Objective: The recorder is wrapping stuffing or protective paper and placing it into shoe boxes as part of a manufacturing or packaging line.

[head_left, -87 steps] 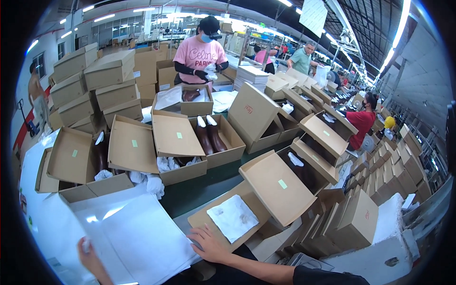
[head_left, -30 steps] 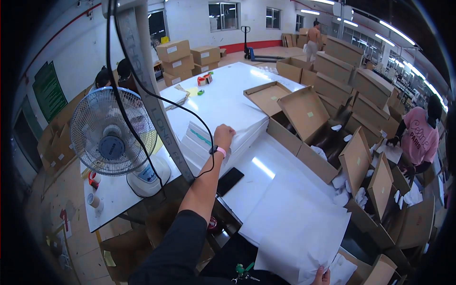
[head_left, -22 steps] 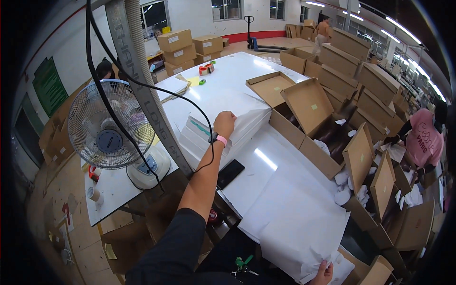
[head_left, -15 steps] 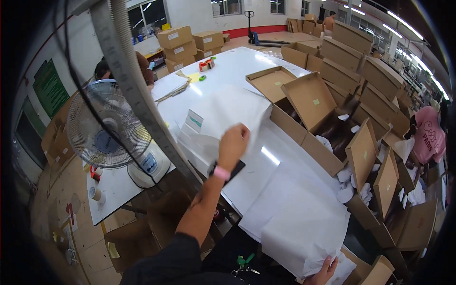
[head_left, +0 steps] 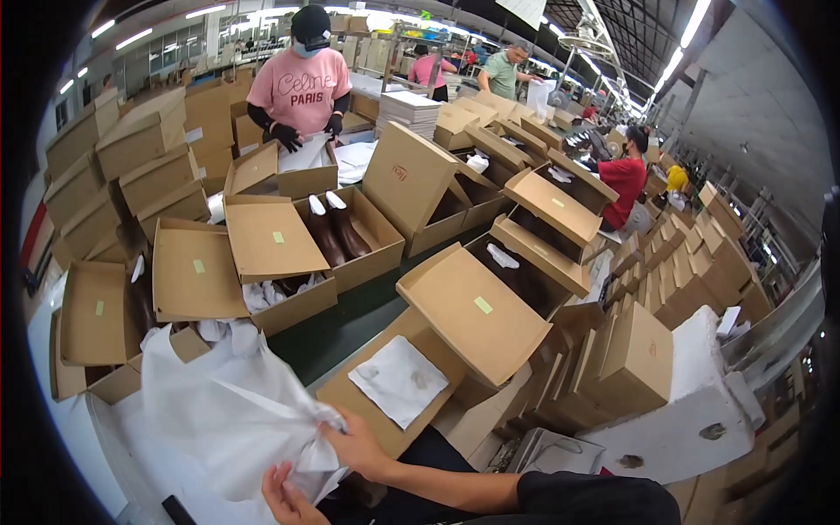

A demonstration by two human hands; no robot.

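The paper [head_left: 236,411] is off the stack now, bunched in both hands: right hand [head_left: 354,444] pinching it, left hand [head_left: 284,497] cupped under.

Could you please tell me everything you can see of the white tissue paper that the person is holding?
The white tissue paper is a large, thin, crinkled sheet, bunched and billowing at the lower left. The right hand pinches a gathered fold at its right edge; the left hand touches it from below. It drapes over further white sheets on the table and reaches up to the open cardboard boxes behind it.
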